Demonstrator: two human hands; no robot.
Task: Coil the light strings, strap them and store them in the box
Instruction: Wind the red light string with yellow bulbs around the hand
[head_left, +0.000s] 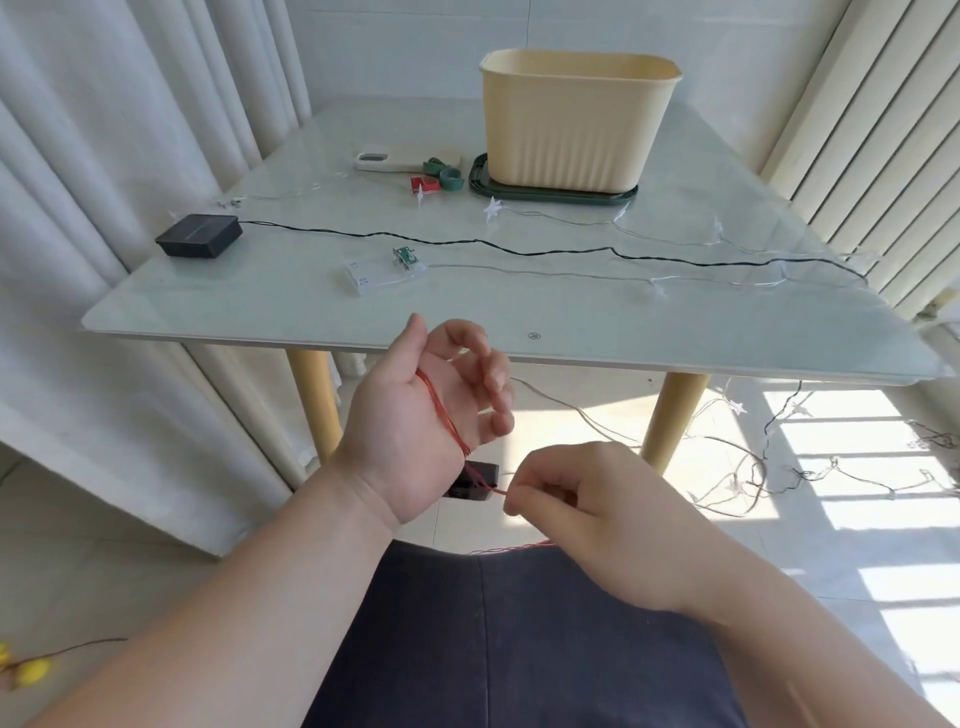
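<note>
Thin red light string (439, 404) wraps the left hand (395, 434), fingers loosely curled; right hand (597, 519) fingers pinch it. Black plastic box (475, 482) dangles below.

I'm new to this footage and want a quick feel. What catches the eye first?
In the foreground the left hand is raised with a red wire looped around its palm, while the right hand pinches the same wire just below. Behind them, a cream box stands at the far side of the glass table, with more light strings stretched across the top.
</note>
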